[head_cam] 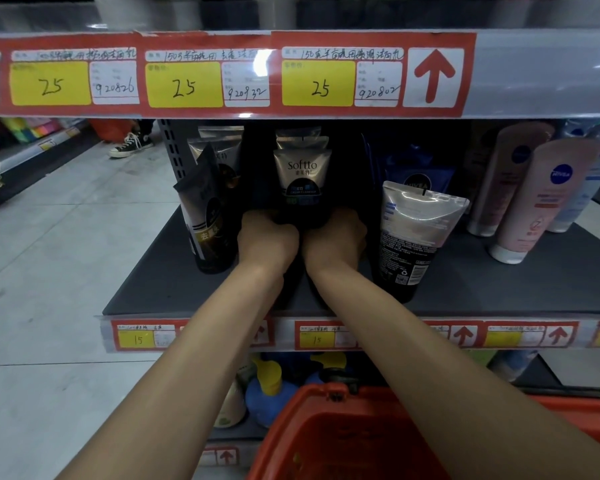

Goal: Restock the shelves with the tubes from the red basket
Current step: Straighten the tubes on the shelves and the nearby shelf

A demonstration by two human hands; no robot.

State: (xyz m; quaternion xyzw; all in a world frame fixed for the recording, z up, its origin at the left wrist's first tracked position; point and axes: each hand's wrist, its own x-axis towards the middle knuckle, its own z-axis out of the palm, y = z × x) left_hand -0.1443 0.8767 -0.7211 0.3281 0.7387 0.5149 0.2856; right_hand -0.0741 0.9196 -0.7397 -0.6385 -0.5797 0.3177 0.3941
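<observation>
At centre-left of the frame a black tube (210, 216) leans on the shelf (499, 285). Beside it, the left hand (267, 237) and the right hand (333, 237) both grip the base of the upright Softto tube (302, 181). A silver tube (409, 237) stands to the right, and the red basket (326, 441) sits at lower centre.

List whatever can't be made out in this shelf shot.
Lower end of the Softto tube: head view, covered by the left hand and right hand gripping it.
Rear tubes behind it: head view, only tops show.
Inside the red basket: head view, hidden behind the right forearm and cut off by the bottom edge, so remaining tubes can't be counted.
Price label small print: head view, blurred and washed by glare.
</observation>
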